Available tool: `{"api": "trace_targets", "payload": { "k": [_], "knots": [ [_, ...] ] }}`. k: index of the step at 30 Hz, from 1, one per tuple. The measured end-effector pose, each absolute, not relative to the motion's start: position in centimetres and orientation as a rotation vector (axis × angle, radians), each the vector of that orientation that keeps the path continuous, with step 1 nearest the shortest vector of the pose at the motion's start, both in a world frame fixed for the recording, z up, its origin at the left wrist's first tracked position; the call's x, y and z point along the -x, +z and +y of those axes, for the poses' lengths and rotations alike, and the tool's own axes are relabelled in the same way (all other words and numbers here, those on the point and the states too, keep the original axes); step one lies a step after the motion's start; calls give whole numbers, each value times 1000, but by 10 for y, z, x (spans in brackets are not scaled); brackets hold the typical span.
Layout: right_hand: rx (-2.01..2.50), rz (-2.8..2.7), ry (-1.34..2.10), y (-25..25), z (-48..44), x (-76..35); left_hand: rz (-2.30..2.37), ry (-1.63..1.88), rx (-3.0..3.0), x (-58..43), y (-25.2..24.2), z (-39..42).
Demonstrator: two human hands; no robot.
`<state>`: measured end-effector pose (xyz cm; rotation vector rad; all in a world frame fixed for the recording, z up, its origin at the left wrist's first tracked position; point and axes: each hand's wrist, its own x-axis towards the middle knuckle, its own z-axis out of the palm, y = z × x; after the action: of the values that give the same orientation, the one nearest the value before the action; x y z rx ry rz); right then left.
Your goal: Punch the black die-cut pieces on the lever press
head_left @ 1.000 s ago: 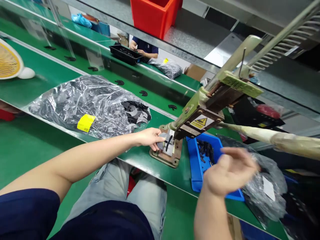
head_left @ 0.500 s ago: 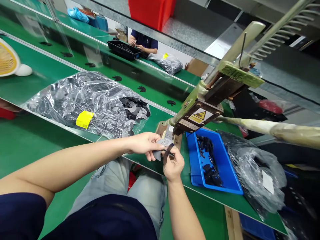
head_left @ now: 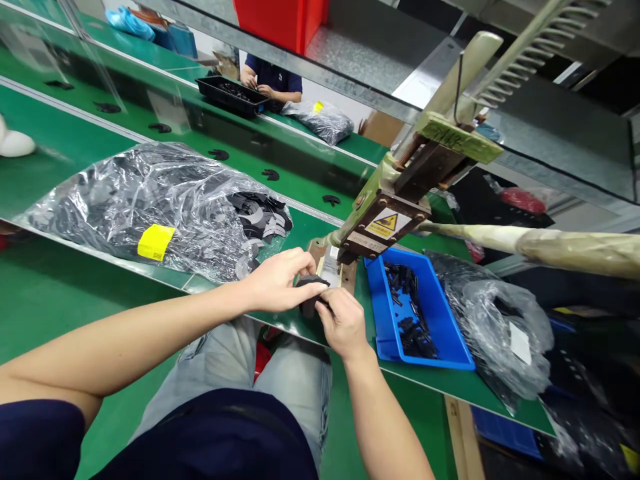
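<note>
My left hand (head_left: 280,280) and my right hand (head_left: 343,322) meet just in front of the hand press (head_left: 395,207), both pinched on a small dark curved part (head_left: 311,285) held between them. The part's shape is mostly hidden by my fingers. The press base plate (head_left: 330,263) lies right behind my hands. A blue bin (head_left: 440,333) with several small black pieces sits to the right of my right hand.
A large clear plastic bag (head_left: 150,207) of dark curved parts with a yellow label lies at left on the green bench. The press's long wrapped lever (head_left: 550,243) reaches right. A smaller bag (head_left: 500,327) sits beyond the bin. Across the conveyor another person (head_left: 273,77) works at a black tray (head_left: 230,97).
My right hand came in from over the blue bin to join my left. Both hands then drew the part off the press base toward me.
</note>
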<state>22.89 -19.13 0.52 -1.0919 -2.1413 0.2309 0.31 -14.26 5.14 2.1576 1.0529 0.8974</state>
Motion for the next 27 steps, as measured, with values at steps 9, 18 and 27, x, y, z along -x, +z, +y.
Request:
{"api": "trace_targets", "payload": {
  "k": [9,18,27],
  "knots": [
    [1076,-2264,107,9,-191,-237,1021,819,-2289,-4,51,-155],
    [1017,-2194,142,2,-204,-231,1002,734,-1837,-15,32,-151],
    [1002,-2106,214,21,-213,-240,703,662,-1201,-20,27,-159]
  ]
}}
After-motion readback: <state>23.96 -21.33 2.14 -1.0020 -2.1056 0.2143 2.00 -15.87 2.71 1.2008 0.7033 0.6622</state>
